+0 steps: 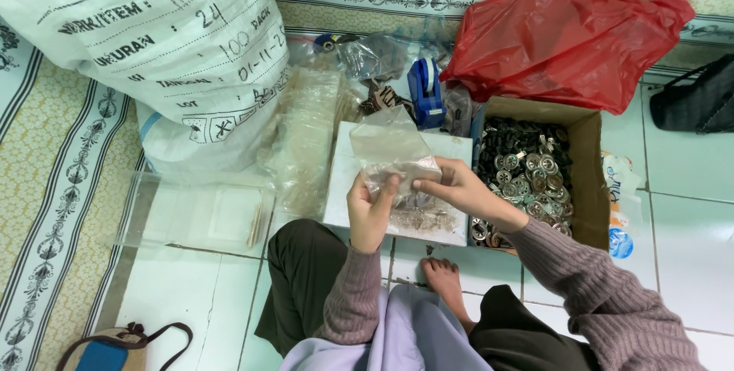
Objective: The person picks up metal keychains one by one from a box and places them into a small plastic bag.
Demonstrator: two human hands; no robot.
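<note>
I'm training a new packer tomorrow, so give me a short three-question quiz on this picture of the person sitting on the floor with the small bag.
1. True or false: both hands hold the small clear plastic bag.
2. What fills the cardboard box? A) folded cloth B) small round metal parts C) fruit
3. Which thing stands just behind the white box, between the pile of clear bags and the red plastic bag?

Key
1. True: the left hand and the right hand both grip it above the white box.
2. B: small round metal parts, dark and silver.
3. The blue tape dispenser.
</note>
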